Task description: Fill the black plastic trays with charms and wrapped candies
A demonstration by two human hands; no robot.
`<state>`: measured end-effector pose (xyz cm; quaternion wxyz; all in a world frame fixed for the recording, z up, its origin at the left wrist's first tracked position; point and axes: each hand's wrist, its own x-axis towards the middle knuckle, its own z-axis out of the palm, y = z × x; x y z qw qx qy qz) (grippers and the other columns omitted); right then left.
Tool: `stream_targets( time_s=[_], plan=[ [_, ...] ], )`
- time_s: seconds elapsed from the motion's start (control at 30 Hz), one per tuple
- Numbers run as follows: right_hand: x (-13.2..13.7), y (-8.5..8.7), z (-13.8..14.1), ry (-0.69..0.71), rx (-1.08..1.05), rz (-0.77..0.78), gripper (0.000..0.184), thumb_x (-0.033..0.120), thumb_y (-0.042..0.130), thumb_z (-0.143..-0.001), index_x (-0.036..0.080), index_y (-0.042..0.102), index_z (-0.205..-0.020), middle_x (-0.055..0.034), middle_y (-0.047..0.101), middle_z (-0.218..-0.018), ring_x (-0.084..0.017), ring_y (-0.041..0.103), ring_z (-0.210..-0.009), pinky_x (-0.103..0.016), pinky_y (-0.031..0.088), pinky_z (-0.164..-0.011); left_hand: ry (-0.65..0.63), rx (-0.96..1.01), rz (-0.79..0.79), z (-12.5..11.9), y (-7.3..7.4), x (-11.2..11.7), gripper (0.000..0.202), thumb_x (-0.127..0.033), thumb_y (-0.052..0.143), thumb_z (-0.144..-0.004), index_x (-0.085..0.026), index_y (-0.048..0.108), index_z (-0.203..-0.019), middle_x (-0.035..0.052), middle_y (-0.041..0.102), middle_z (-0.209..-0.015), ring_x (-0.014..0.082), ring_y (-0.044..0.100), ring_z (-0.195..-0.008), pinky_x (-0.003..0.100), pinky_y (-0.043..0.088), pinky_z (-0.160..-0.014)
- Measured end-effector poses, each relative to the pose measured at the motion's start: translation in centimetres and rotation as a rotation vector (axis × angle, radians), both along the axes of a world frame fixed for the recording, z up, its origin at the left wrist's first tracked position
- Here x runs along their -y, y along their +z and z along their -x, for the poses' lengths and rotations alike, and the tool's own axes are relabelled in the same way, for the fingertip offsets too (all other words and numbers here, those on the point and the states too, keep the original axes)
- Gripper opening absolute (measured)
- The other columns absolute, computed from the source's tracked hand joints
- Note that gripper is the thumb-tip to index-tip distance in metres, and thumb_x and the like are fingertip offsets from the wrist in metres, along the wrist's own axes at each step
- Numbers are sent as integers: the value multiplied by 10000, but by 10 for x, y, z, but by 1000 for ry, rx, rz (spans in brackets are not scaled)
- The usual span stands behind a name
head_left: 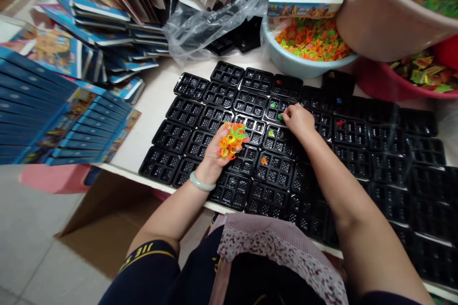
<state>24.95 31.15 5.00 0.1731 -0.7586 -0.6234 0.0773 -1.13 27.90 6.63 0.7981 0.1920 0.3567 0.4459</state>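
A heap of small orange, yellow and green plastic pieces (232, 140) sits in the left hand (213, 151), which is held palm up and cupped around the heap; its fingers are largely hidden beneath the pieces. Away to its right, the thumb and fingertips of the right hand (299, 118) are drawn close together beside a small green plastic piece (280, 116) at the near part of a shiny black plastic tray with compartments (267, 114); whether they grip that piece or merely touch it, I cannot tell. A second green piece (273, 105) lies in the same tray. The next tray towards the body shows a yellow-green piece (271, 133), and the one nearer still an orange piece (264, 160); farther right are a pinkish-red piece (339, 123) and a blue piece (339, 100). In most of the other trays laid in rows no coloured piece can be made out, so little seems done and much left, though the right-hand rows are dim. The trays cover much of a white tabletop (152, 88). Beyond them stands a round light-blue plastic tub (307, 67), heaped with similar bright pieces, beside a large beige plastic bucket (375, 19) and a red plastic basin (379, 82). Stacked blue printed cardboard boxes (46, 114) fill the left side, near a crumpled clear plastic bag (200, 24).
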Motion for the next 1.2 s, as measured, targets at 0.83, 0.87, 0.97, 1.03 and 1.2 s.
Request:
stream_targets(
  time_s=[0.83, 0.87, 0.97, 1.03, 1.2],
  plan=[
    [115, 4, 126, 327, -1059, 34, 262, 362, 703, -687, 224, 598, -883, -32, 635, -924, -159, 619, -765, -335, 529, -727, -1, 81, 130, 25, -12, 56, 254, -206, 520, -850, -152, 578, -1092, 74, 691, -893, 161, 654, -638, 213, 486, -438],
    [113, 1, 135, 311, -1081, 20, 245, 373, 693, -692, 219, 591, -853, -23, 635, -874, -153, 614, -740, -330, 527, -720, 27, 87, 128, 29, -13, 56, 242, -200, 512, -853, -147, 581, -1079, 76, 691, -895, 157, 654, -636, 209, 484, -437],
    [108, -9, 152, 271, -1194, 62, 281, 409, 692, -674, 222, 577, -848, -3, 636, -797, -142, 610, -689, -322, 526, -705, 84, 98, 133, 40, -14, 55, 229, -197, 509, -854, -140, 584, -1063, 75, 689, -880, 151, 649, -616, 209, 482, -430],
    [103, -14, 154, 243, -1269, 126, 324, 438, 702, -651, 224, 567, -853, 13, 633, -758, -140, 613, -672, -323, 530, -696, 109, 94, 125, 46, -15, 54, 233, -207, 521, -850, -147, 580, -1067, 67, 686, -862, 152, 647, -607, 207, 475, -422],
    [94, -19, 138, 356, -983, 103, 252, 421, 674, -702, 213, 594, -820, -2, 623, -767, -144, 585, -661, -323, 498, -666, 134, 76, 63, 62, -13, 52, 302, -218, 567, -812, -168, 562, -1110, 76, 679, -936, 157, 650, -659, 196, 444, -424]
  ],
)
